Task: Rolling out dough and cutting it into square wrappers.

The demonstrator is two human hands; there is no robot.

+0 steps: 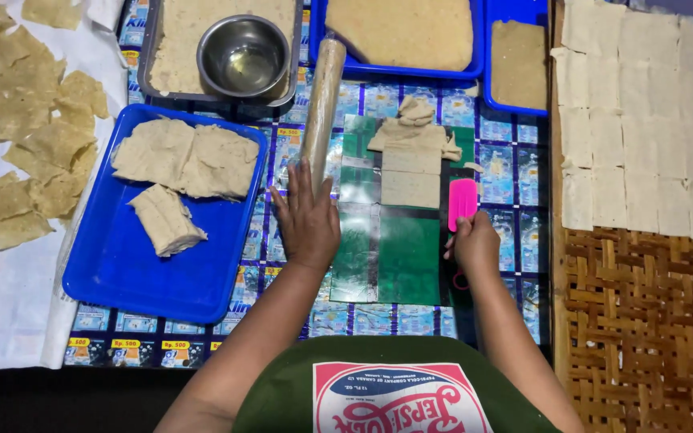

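The green work board (399, 256) lies in the centre of the printed floor covering (507, 172). Its lower half is bare; its upper half carries the flattened dough sheet (411, 160), cut into pale rectangular pieces with ragged scraps piled at the far end. The left hand (308, 220) rests flat, fingers spread, at the board's left edge, fingertips touching the near end of the wooden rolling pin (322, 100), which runs away from the person toward the steel bowl (244, 54). The right hand (475, 244) is closed around the handle of a pink scraper (463, 203), blade upright just beside the dough's right edge. A blue tray (122, 265) holding dough slabs (190, 160) borders the left; a woven mat (643, 321) with laid-out dough squares (643, 120) borders the right
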